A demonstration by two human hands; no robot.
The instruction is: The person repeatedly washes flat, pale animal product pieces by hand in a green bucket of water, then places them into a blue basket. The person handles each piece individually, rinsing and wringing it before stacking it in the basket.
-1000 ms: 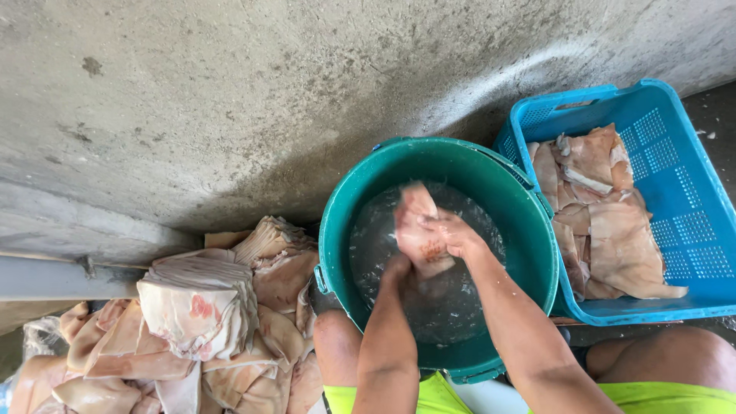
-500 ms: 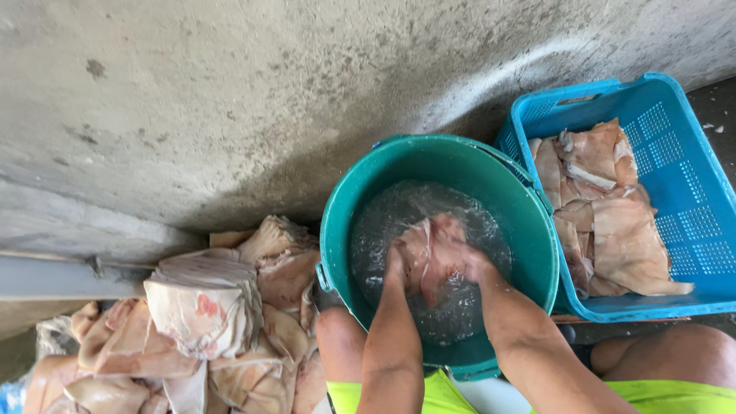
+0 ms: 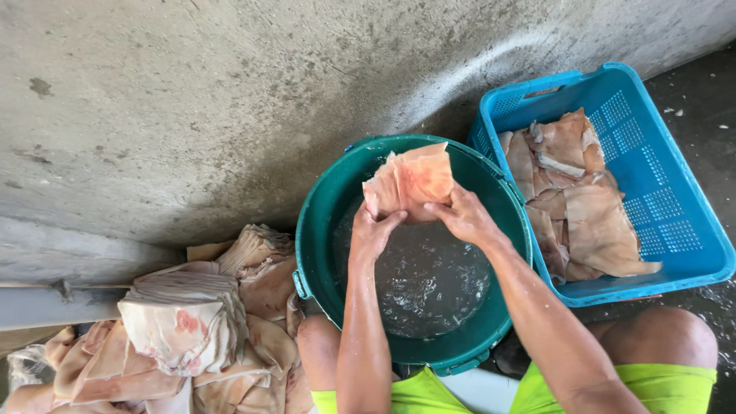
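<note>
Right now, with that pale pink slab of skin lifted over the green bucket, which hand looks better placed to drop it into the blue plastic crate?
Probably the right hand: it grips the pale pink slab on the side nearest the blue plastic crate. The left hand holds the side facing the heap of skins.

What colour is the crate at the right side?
Blue: the crate with slotted walls, seen in the head view.

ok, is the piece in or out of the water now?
Out. Both hands, left hand and right hand, hold the piece above the water in the bucket.
</note>
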